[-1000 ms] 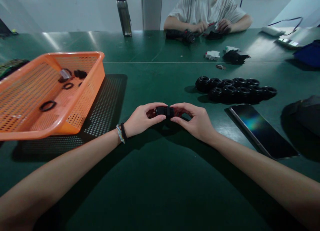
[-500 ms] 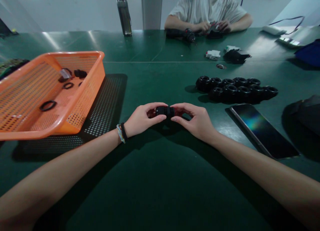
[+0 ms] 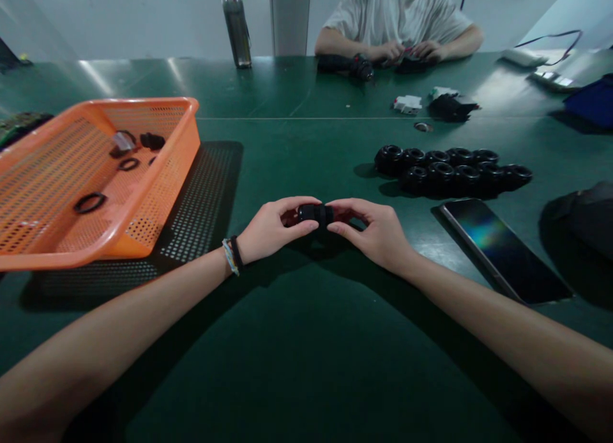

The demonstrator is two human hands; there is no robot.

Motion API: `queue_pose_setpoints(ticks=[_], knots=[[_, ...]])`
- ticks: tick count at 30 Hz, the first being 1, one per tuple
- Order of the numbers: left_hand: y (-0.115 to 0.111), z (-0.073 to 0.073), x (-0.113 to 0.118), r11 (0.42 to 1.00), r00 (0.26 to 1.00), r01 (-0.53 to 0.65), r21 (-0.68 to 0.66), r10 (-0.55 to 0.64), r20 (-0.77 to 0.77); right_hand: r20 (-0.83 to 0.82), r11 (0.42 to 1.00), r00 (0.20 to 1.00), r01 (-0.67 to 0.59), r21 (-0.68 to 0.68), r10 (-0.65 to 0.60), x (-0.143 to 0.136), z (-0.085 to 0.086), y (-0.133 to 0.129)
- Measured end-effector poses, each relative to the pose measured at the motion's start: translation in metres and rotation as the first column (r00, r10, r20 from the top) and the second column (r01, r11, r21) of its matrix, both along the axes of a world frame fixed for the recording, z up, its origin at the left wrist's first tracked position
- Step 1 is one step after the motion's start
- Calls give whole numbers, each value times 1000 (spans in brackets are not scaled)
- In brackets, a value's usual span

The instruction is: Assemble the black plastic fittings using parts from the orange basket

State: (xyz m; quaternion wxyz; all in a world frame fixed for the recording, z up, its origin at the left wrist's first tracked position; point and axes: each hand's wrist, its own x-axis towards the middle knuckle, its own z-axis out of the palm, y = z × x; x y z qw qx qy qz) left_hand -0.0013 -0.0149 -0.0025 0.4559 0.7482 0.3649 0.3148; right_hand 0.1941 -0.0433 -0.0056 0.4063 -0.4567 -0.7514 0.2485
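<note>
Between my two hands, just above the green table, lies a small black cylindrical part (image 3: 310,213) with a raised ring round its middle. My left hand (image 3: 280,225) pinches its left end between thumb and fingers. On the right end, the thumb and fingers of my right hand (image 3: 371,229) are closed round it. My fingers cover both ends, so their shape is hidden. Beyond my right hand, several similar-looking black cylindrical parts (image 3: 453,170) stand upright in two rows.
An orange perforated basket (image 3: 138,242) with black rings (image 3: 90,203) stands left. To the right lie a phone (image 3: 502,248) and a dark bundle (image 3: 587,216). A bottle (image 3: 236,31) stands at the back. Across the table (image 3: 297,366), a person (image 3: 397,22) handles something near a power drill (image 3: 347,66).
My hands keep the same grip on the black cylindrical part, almost unmoved. The view has shifted very slightly. Across the table, the person's right-side hand has shifted a little.
</note>
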Motion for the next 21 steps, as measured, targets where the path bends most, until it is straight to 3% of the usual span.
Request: queue_pose_setpoints(ticks=[9,21], knots=[[0,-1,0,999,999,-9,34,11,-37,-62,997,995,-78,19,79,1,0,-1],[1,0,0,1000,1000,-10,29,11,-18,-50,998,997,-62,3,62,1,-1,0]])
